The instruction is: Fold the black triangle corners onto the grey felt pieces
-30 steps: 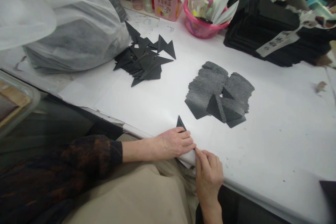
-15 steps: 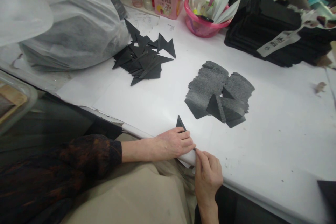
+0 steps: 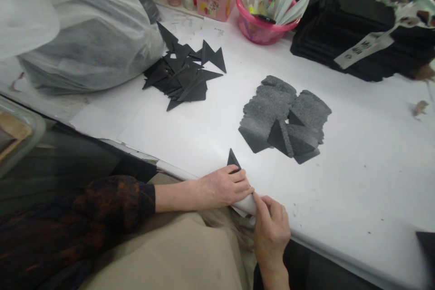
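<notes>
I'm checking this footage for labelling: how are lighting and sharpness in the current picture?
Head view: the white tabletop is bright, with faint shadows; head view: the patterned sleeve loses much detail in darkness; head view: the dark piece at the lower right edge is blurred, while the left hand and right hand look clearer.

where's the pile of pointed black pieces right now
In the head view, the pile lies upper left of centre, beside the plastic bag, beyond the left hand.

The left hand (image 3: pixel 220 188) hides much of that black piece (image 3: pixel 233 159)! Left of the pink basin (image 3: pixel 267 31), the plastic bag (image 3: pixel 98 27) runs off-frame; right of the basin, the tag (image 3: pixel 355 53) is too blurred to read!
</notes>
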Demonstrator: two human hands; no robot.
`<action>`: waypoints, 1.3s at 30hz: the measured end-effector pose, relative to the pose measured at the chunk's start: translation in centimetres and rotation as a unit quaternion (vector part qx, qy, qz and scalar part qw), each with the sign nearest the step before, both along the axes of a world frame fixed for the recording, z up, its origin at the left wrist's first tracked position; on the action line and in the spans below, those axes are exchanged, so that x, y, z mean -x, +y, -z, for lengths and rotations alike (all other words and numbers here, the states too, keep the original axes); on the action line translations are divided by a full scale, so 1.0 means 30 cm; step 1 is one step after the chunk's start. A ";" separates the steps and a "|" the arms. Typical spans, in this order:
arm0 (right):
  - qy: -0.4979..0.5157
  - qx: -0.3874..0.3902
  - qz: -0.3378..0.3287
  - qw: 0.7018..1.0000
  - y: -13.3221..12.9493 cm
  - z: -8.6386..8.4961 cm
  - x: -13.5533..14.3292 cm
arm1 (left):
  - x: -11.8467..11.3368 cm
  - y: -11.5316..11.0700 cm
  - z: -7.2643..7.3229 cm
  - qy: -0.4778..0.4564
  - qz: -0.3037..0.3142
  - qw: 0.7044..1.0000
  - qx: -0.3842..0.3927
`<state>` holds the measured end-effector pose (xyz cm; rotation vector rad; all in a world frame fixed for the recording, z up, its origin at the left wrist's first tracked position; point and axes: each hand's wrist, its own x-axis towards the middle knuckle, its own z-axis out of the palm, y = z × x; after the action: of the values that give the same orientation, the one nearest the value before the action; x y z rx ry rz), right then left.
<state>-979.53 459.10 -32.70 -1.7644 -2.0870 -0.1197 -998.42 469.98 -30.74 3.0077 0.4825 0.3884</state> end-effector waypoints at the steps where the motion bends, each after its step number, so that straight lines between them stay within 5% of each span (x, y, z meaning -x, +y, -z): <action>1: -0.001 0.005 -0.003 1.000 -0.003 0.000 -0.002 | -0.001 -0.005 -0.002 0.001 -0.003 1.000 -0.012; 7: 0.005 0.031 0.010 0.999 -0.033 -0.008 -0.006 | -0.010 -0.026 -0.008 0.019 -0.012 0.999 -0.047; 15: -0.025 -0.011 0.100 0.995 -0.027 -0.029 0.069 | 0.012 -0.007 0.028 -0.039 -0.008 0.999 0.011; 21: -0.053 0.023 0.058 0.997 0.042 0.010 0.132 | 0.041 0.017 0.050 -0.066 -0.032 0.997 0.039; 32: -0.135 0.029 0.065 0.988 -0.061 0.019 0.046 | 0.110 0.083 0.060 -0.085 -0.140 0.985 0.049; 39: -0.074 -0.028 0.110 0.991 -0.034 -0.050 0.042 | 0.111 0.076 0.057 -0.097 -0.173 0.976 0.091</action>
<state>-980.77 458.08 -31.20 -2.0020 -1.9576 -0.3776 -1001.76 472.27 -32.44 2.6715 0.9691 0.6154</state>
